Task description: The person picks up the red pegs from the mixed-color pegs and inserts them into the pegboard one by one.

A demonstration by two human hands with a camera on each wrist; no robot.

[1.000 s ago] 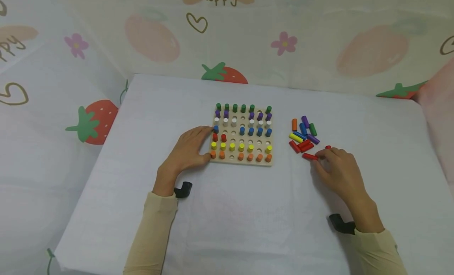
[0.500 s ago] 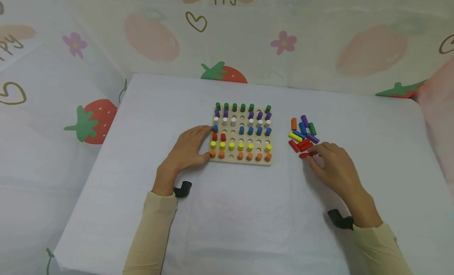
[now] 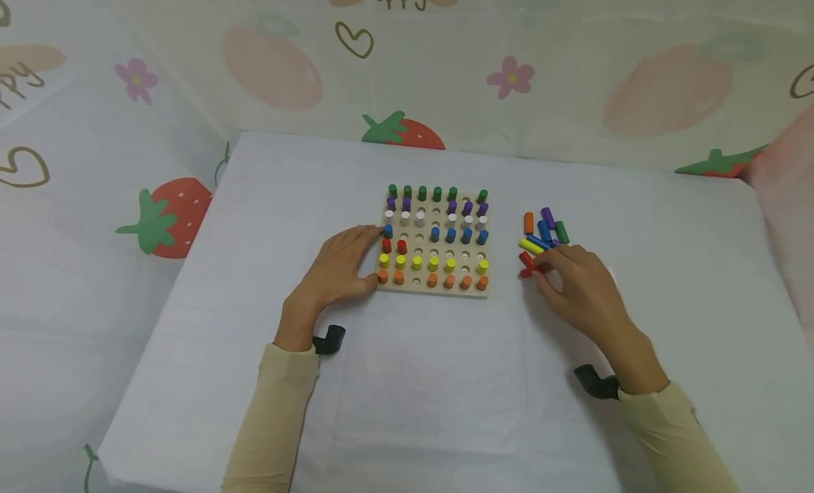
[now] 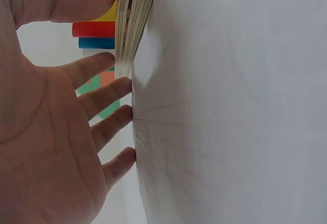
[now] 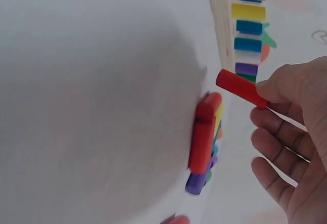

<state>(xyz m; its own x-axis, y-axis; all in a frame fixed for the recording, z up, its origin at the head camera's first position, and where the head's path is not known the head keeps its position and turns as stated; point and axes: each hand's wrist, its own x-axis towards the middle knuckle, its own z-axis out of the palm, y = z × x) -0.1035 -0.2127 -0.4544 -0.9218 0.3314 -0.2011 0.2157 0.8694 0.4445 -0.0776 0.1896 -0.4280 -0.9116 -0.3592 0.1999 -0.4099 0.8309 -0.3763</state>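
Observation:
A square wooden pegboard point(image 3: 426, 246) stands on the table, with rows of green, purple, white, blue, red, yellow and orange pegs and some bare holes. My left hand point(image 3: 337, 267) lies along its left side, fingers spread. In the left wrist view, the thumb and index fingertip are right at the board's layered edge point(image 4: 134, 19), while the other fingertips reach down to the cloth. Between thumb and index finger, my right hand point(image 3: 581, 292) pinches a red peg point(image 5: 241, 88), tilted and raised over the loose pegs. Its palm covers part of that pile in the head view.
Right of the board lie loose pegs, among them an orange peg point(image 3: 528, 223), a green peg point(image 3: 562, 232), a yellow peg point(image 3: 531, 246) and a red peg point(image 5: 202, 144). Another red peg point(image 5: 179, 220) lies apart. Patterned cloth point(image 3: 509, 126) hangs behind the table.
My right hand has moved left and slightly away from me with the red peg, from beside the pile to over its near end. The left hand and pegboard have stayed put.

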